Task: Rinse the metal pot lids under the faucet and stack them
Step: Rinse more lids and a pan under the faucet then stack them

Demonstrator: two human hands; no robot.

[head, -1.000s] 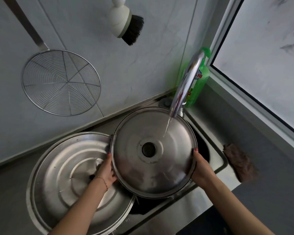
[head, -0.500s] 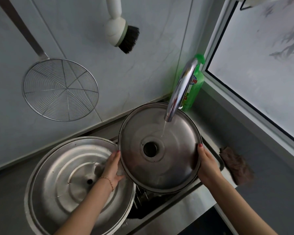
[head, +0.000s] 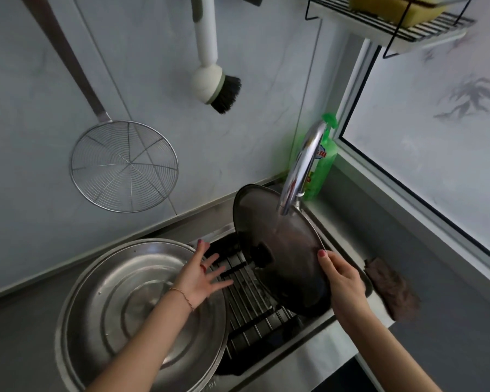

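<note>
A round metal pot lid [head: 283, 250] with a dark knob stands tilted on edge over the sink, right under the chrome faucet [head: 300, 171], whose water runs onto it. My right hand [head: 341, 278] grips the lid's lower right rim. My left hand [head: 203, 274] is off it, fingers spread, hovering between that lid and a larger metal lid [head: 119, 306] lying flat on the counter at the left.
A wire rack [head: 249, 306] sits in the sink [head: 309, 338] below the lid. A green soap bottle [head: 324, 159] stands behind the faucet. A brown cloth [head: 391, 290] lies on the right counter. A wire skimmer [head: 123, 166] and brush [head: 215, 83] hang on the wall.
My left hand let go of the smaller lid and opened. My right hand tipped the lid up on edge, knob side toward me, exposing the rack in the sink. The view tilted upward.
</note>
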